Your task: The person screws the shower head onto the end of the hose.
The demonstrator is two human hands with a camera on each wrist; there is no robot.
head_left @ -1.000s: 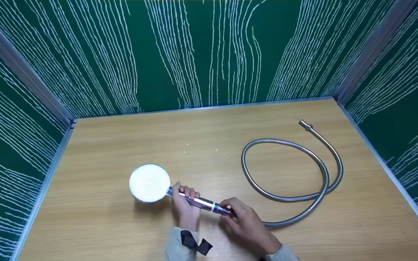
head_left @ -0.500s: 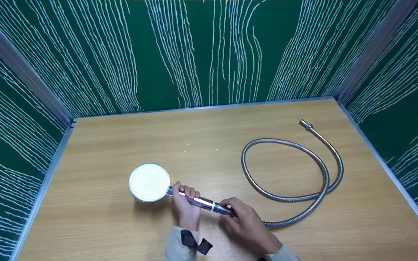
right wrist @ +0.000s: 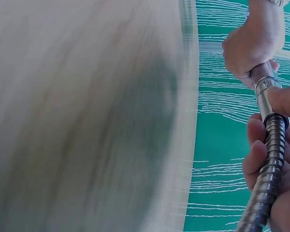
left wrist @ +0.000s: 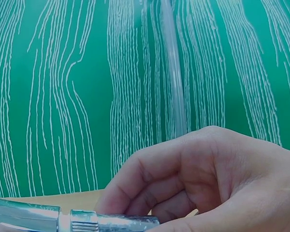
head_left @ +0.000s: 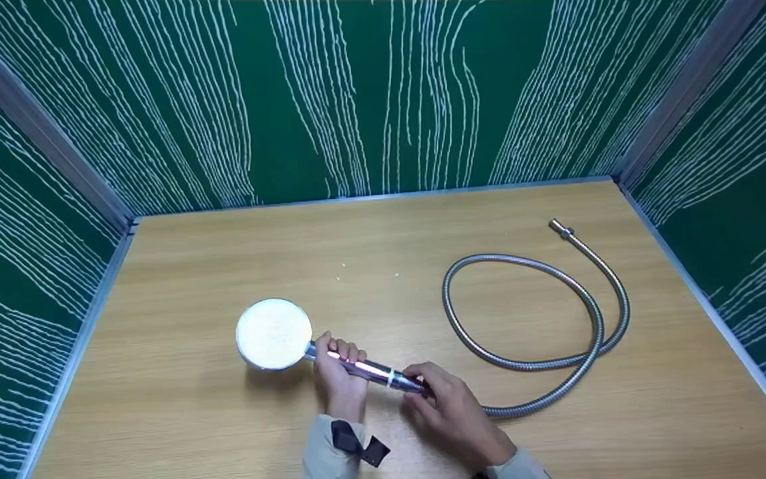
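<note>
My left hand (head_left: 342, 372) grips the chrome handle of a shower head (head_left: 274, 334), whose round white face points up at the left. At the handle's lower end, my right hand (head_left: 446, 406) pinches the tapered chrome connector (right wrist: 265, 99) of a metal shower hose (head_left: 522, 364). Connector and handle stand in one line, joined end to end past a pale ring (left wrist: 64, 222). In the right wrist view the ribbed hose runs down from the connector through the curled right fingers (right wrist: 255, 159). The left palm hides the middle of the handle.
The hose lies in a loop on the wooden table (head_left: 190, 266), its free end with a nut (head_left: 561, 229) toward the back right. A few tiny white specks (head_left: 338, 278) dot the tabletop. Green walls (head_left: 423, 100) with white wavy lines enclose it at the back and sides.
Almost nothing moves. Both hands keep their hold on handle and connector, and the shower head shifts only very slightly upward in the head view.
</note>
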